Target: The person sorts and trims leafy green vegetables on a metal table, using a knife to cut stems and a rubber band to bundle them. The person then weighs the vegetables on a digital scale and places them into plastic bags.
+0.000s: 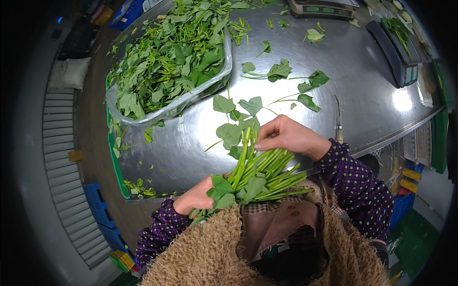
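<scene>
My left hand (pixel 196 195) grips a thick bunch of leafy green stems (pixel 272 171), probably sweet potato greens, close against my body. Its cut stem ends fan out to the right, while leaves hang around my fingers, partly hiding them. Above the bunch, my right hand (pixel 286 134) has thumb and forefinger pinched at an upright stem beside the others. Loose leafy sprigs (pixel 230 136) lie on the metal table (pixel 161 168) just beyond my hands. At the upper left, a large heap of the same greens (pixel 171 60) fills a container lined with clear plastic (pixel 200 94).
A thin curved blade with a wooden handle (pixel 339 134) lies right of my right hand. One digital scale (pixel 322 9) stands at the back; another scale (pixel 393 53) bears a sprig at the right. Blue crates (pixel 96 200) stand on the floor at left.
</scene>
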